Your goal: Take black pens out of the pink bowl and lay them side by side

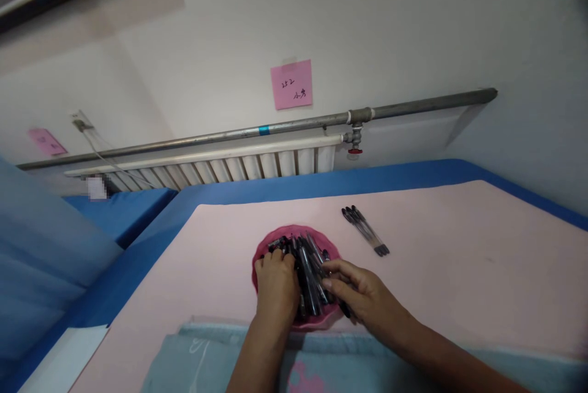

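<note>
A round pink basket (258, 283) with a wavy rim is full of black pens (309, 280) with clear barrels. My left hand (276, 286) reaches over its left side, fingers bent down among the pens; the fingertips are hidden, so what they grip does not show. At the right rim, my right hand (362, 298) has thumb and fingers closed round at least one pen, whose black end sticks out below the palm. Several similar pens (365, 231) lie side by side on the pink table cover (441, 258), behind and to the right of the basket.
A light blue patterned cloth (220, 359) lies along the near edge. White paper (64, 359) is at lower left, beside a blue curtain (41, 264). Behind the blue table edge (312, 188) are a radiator (248, 166), a pipe (303, 124) and a red-handled valve (355, 151).
</note>
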Tool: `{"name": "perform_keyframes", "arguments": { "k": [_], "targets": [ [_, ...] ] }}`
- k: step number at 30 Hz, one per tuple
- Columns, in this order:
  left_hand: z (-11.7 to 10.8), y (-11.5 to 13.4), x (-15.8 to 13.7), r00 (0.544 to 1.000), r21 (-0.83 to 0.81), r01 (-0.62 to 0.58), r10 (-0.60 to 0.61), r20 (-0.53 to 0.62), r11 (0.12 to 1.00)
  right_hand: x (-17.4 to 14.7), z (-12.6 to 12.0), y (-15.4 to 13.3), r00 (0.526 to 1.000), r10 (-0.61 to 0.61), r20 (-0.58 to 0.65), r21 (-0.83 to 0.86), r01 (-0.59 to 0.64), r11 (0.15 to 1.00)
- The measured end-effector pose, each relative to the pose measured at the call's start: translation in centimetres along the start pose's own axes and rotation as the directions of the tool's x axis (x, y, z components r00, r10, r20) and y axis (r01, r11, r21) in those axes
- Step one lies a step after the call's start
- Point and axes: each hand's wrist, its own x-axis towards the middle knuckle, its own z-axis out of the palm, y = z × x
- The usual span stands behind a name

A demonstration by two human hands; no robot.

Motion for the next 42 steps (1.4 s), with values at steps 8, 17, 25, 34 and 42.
{"name": "perform_keyframes", "arguments": {
  "k": [8, 17, 25, 34, 42],
  "targets": [
    [-1.8, -2.2, -1.0, 0.985, -0.931, 0.148, -0.131, 0.109, 0.333, -0.7, -0.6, -1.0, 0.982, -0.175, 0.078, -0.251, 0.189, 0.949],
    [-2.0, -3.8, -0.9, 0.968, -0.977, 0.208, -0.152, 0.199, 0.049, -0.7, -0.8, -0.9, 0.961, -0.265, 0.084, -0.307, 0.278, 0.91],
    [-2.3, -4.3, -1.0, 0.975, -0.981, 0.187, -0.131, 0.179, 0.054, -0.8, -0.9, -1.0, 0.959, -0.256, 0.12, -0.312, 0.281, 0.908],
    [-2.4, -4.2, -1.1, 0.977, -0.97, 0.201, -0.096, 0.189, 0.14, -0.6, -1.0, -0.5, 0.942, -0.29, 0.17, -0.382, 0.334, 0.862],
    [-1.8, -2.7, -0.8, 0.947, -0.971, 0.204, -0.226, 0.229, -0.128, -0.9, -0.5, 1.1, 0.867, -0.465, 0.176, -0.525, 0.483, 0.701]
  ]
}}
